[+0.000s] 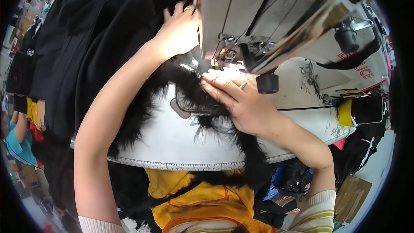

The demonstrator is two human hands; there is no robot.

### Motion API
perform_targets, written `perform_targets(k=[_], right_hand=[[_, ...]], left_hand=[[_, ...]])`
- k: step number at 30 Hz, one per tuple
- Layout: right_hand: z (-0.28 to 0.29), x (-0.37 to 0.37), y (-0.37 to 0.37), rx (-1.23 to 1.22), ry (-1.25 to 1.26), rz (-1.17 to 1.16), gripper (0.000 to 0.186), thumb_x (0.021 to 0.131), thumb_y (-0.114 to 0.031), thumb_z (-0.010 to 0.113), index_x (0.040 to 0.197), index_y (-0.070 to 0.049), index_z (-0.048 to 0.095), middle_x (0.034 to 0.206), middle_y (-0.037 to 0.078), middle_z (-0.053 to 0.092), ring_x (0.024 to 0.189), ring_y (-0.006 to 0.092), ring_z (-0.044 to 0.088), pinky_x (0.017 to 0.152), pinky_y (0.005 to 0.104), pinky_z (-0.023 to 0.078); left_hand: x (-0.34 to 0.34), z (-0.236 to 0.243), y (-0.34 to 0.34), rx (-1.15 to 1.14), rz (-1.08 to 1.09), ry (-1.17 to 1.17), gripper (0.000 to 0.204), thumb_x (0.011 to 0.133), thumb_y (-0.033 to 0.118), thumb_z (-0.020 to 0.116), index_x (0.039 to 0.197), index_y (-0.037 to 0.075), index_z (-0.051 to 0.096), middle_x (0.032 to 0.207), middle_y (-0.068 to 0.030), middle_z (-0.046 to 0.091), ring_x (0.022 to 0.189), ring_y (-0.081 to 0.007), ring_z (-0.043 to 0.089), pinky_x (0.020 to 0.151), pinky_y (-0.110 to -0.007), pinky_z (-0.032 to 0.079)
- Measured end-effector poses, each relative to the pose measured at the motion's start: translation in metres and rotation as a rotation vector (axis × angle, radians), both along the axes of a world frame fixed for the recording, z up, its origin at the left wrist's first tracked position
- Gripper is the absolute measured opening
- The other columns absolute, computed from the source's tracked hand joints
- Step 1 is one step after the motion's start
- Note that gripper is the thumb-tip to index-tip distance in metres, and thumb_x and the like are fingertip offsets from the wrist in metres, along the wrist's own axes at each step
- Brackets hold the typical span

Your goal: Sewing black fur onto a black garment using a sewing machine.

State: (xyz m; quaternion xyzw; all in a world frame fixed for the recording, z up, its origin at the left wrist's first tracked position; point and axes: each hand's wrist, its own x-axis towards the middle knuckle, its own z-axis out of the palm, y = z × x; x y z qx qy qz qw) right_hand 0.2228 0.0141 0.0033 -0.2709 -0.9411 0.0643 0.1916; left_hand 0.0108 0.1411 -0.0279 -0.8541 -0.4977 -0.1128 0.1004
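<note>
My left hand [181,28] rests on black fabric [99,26] beside the lit sewing machine head [233,13], its fingers spread over the cloth, one with a yellow ring. My right hand [239,101] lies with outstretched fingers on black fluffy feather-like trim [250,151], fingertips just in front of the needle area [224,62]; it wears a silver ring. The trim winds from under my left wrist past the right hand and hangs over the rounded white work table [148,151], which has a measuring tape along its edge. What lies under both hands is partly hidden.
A dark phone-like object with a yellow holder [364,108] sits at the table's right. Cardboard [353,198] and dark piles lie below right. At the far left another person in teal [21,146] is partly visible. My yellow apron [198,203] shows below the edge.
</note>
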Motion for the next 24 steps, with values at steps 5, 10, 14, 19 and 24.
perform_targets(k=[5,10,14,19,24], right_hand=[[-0.013,0.015,-0.014,-0.241,0.051,0.263,0.057,0.077,-0.004,0.050,0.133,-0.011,0.047,0.138,0.008,0.044,0.126,0.0272,0.042,0.104,0.0369,0.038],[0.003,0.062,-0.002,-0.594,0.302,-0.126,0.056,0.069,0.007,0.052,0.124,-0.004,0.051,0.115,0.017,0.057,0.108,0.0299,0.056,0.096,0.0359,0.041],[0.016,0.070,0.000,-0.299,0.265,-0.436,0.035,0.090,-0.020,0.056,0.120,-0.003,0.052,0.108,0.019,0.057,0.101,0.0381,0.055,0.085,0.0382,0.044],[0.005,0.059,-0.004,-0.104,-0.129,-0.299,0.028,0.086,-0.017,0.056,0.114,-0.018,0.061,0.086,0.004,0.056,0.073,0.0247,0.059,0.064,0.0346,0.049],[-0.009,0.047,-0.006,0.158,-0.093,-0.018,0.051,0.073,-0.008,0.065,0.122,-0.022,0.061,0.092,0.006,0.060,0.080,0.0256,0.059,0.062,0.0385,0.047]], left_hand=[[-0.004,0.012,-0.060,0.006,-0.134,-0.298,0.038,0.087,0.027,0.053,0.117,0.004,0.052,0.114,-0.0153,0.054,0.112,-0.0337,0.046,0.094,-0.048,0.036],[-0.013,0.050,-0.116,-0.158,-0.570,-0.402,0.025,0.069,0.000,0.058,0.092,0.008,0.063,0.095,-0.0062,0.062,0.090,-0.0261,0.060,0.077,-0.036,0.049],[0.012,0.050,-0.186,-0.072,-0.372,-0.100,0.055,0.065,0.011,0.064,0.120,0.009,0.056,0.110,-0.0078,0.057,0.091,-0.0248,0.058,0.073,-0.032,0.047],[0.019,0.038,-0.148,-0.183,-0.386,-0.201,0.043,0.066,0.009,0.062,0.108,0.005,0.059,0.101,-0.0089,0.056,0.091,-0.0245,0.057,0.074,-0.035,0.049],[0.012,0.016,-0.143,-0.024,-0.419,-0.369,0.025,0.073,0.019,0.061,0.097,0.011,0.060,0.096,-0.0038,0.063,0.097,-0.0221,0.060,0.069,-0.035,0.050]])
